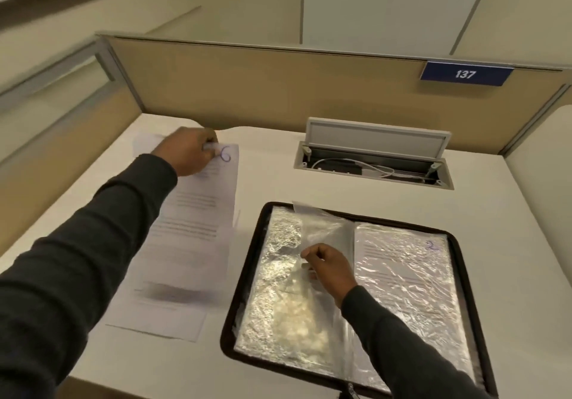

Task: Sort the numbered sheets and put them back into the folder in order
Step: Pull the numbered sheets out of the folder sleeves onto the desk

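Pinching sheet 6 (216,188), left hand (188,154)

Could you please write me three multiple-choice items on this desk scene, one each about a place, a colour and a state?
1. Where does the sheet marked 6 lie?
A. left of the folder
B. inside the folder
C. in the cable hatch

2. What colour is the sign reading 137?
A. red
B. blue
C. green

3. How is the folder?
A. zipped shut
B. standing upright
C. lying open

Answers:
1 A, it rests on the desk under the left hand.
2 B, white digits on blue.
3 C, the right hand lifts a clear sleeve inside it.
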The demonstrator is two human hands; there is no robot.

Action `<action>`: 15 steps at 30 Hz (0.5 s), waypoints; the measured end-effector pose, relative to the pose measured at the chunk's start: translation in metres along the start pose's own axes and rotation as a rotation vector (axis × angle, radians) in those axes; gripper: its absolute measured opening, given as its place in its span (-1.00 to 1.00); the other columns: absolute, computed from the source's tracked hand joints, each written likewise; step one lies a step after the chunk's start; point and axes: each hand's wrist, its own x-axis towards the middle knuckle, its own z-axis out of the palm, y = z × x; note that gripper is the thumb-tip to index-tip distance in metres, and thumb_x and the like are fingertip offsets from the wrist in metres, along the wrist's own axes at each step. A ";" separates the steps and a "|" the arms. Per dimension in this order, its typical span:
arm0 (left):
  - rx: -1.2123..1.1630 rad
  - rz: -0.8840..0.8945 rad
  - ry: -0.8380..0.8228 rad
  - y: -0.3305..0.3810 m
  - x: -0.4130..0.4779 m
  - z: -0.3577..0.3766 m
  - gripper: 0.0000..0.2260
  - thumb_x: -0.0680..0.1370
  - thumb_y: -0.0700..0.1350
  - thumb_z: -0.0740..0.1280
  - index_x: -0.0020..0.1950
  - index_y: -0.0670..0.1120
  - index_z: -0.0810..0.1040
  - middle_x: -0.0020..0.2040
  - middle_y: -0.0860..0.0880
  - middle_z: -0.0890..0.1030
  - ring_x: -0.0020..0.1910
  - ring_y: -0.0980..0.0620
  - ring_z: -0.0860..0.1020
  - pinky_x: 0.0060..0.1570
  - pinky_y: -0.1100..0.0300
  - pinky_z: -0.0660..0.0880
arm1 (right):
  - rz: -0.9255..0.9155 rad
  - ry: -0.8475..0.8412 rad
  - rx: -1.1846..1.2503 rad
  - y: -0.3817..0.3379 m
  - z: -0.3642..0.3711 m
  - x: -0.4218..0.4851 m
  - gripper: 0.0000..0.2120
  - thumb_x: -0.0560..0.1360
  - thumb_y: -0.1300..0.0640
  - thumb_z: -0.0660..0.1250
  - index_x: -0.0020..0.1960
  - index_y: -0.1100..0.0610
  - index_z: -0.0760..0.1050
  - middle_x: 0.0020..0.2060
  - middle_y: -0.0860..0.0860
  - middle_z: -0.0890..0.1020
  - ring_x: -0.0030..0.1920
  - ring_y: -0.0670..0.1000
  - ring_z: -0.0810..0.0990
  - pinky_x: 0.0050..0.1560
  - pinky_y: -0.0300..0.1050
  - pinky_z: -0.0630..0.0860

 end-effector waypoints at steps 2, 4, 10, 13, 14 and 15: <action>0.068 -0.016 -0.124 -0.021 0.000 0.021 -0.90 0.59 -0.13 0.28 -0.03 -0.11 0.57 -0.03 -0.14 0.61 -0.10 -0.12 0.46 -0.13 0.13 0.31 | -0.004 -0.015 -0.022 0.004 0.014 0.003 -0.89 0.52 -0.06 0.39 -0.14 -0.07 0.64 -0.15 -0.09 0.70 -0.07 -0.01 0.67 0.14 0.14 0.62; 0.115 -0.034 -0.242 -0.038 0.000 0.042 -0.89 0.60 -0.11 0.28 -0.01 -0.10 0.57 0.04 -0.16 0.62 -0.03 -0.15 0.50 -0.08 0.14 0.33 | -0.014 -0.042 -0.071 0.007 0.025 0.003 -0.90 0.53 -0.08 0.37 -0.09 -0.11 0.63 -0.08 -0.14 0.69 0.01 -0.04 0.66 0.19 0.07 0.59; 0.150 -0.098 -0.431 -0.078 -0.005 0.108 -0.85 0.62 -0.10 0.24 0.07 -0.08 0.58 0.15 -0.13 0.59 0.11 -0.14 0.52 0.03 0.15 0.38 | -0.041 -0.125 -0.322 0.018 0.044 -0.001 -0.81 0.53 -0.12 0.40 0.11 -0.12 0.59 0.05 -0.13 0.68 0.06 -0.15 0.62 0.14 -0.17 0.53; 0.120 -0.143 -0.462 -0.092 -0.008 0.133 -0.84 0.62 -0.09 0.22 0.08 -0.08 0.57 0.16 -0.15 0.59 0.11 -0.15 0.53 0.06 0.13 0.42 | -0.066 -0.134 -0.358 0.018 0.047 -0.005 -0.77 0.54 -0.11 0.40 0.18 -0.10 0.58 0.08 -0.18 0.64 0.10 -0.17 0.61 0.09 -0.31 0.49; 0.112 -0.149 -0.462 -0.095 -0.009 0.140 -0.84 0.62 -0.09 0.21 0.07 -0.09 0.56 0.16 -0.16 0.59 0.11 -0.16 0.52 0.07 0.12 0.43 | -0.078 -0.124 -0.361 0.017 0.046 -0.008 -0.76 0.55 -0.08 0.40 0.19 -0.08 0.58 0.08 -0.20 0.62 0.09 -0.18 0.60 0.04 -0.40 0.45; 0.108 -0.153 -0.460 -0.097 -0.009 0.146 -0.84 0.62 -0.10 0.20 0.06 -0.09 0.56 0.16 -0.16 0.59 0.11 -0.16 0.52 0.08 0.12 0.43 | -0.089 -0.106 -0.362 0.017 0.044 -0.010 -0.75 0.55 -0.06 0.40 0.21 -0.07 0.57 0.08 -0.21 0.60 0.08 -0.18 0.59 0.00 -0.47 0.41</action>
